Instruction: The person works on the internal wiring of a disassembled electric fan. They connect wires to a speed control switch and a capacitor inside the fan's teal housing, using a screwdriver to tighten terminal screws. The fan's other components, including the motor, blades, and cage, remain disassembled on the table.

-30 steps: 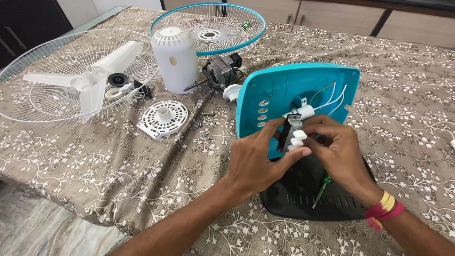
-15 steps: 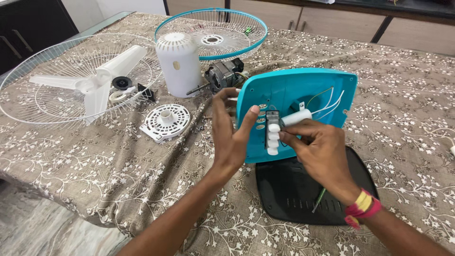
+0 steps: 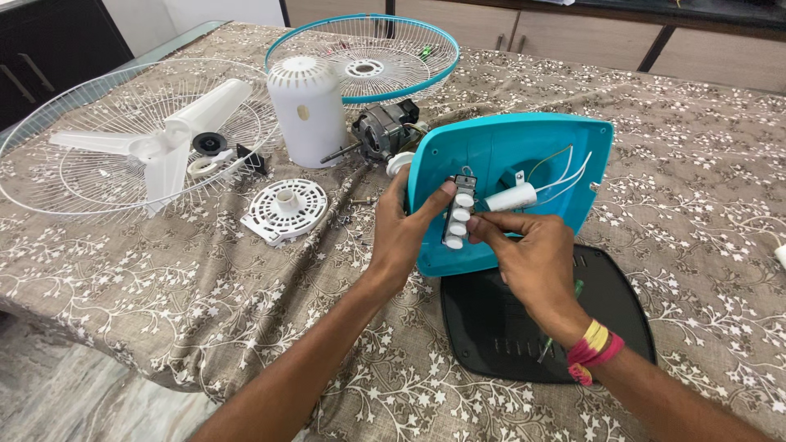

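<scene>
Against teal plastic shell (image 3: 499, 155): left hand (image 3: 405, 233), right hand (image 3: 528, 254) pinch white-buttoned switch block (image 3: 457, 221)

A big table (image 3: 123, 311) fills the room, covered with a brown cloth (image 3: 679, 188) with white flowers and leaves. Behind the table stand brown wooden cupboards (image 3: 557, 37). To the left of the table is a dark cabinet (image 3: 49, 49). Under the table's near corner, the floor (image 3: 74, 401) is grey and streaky.
</scene>
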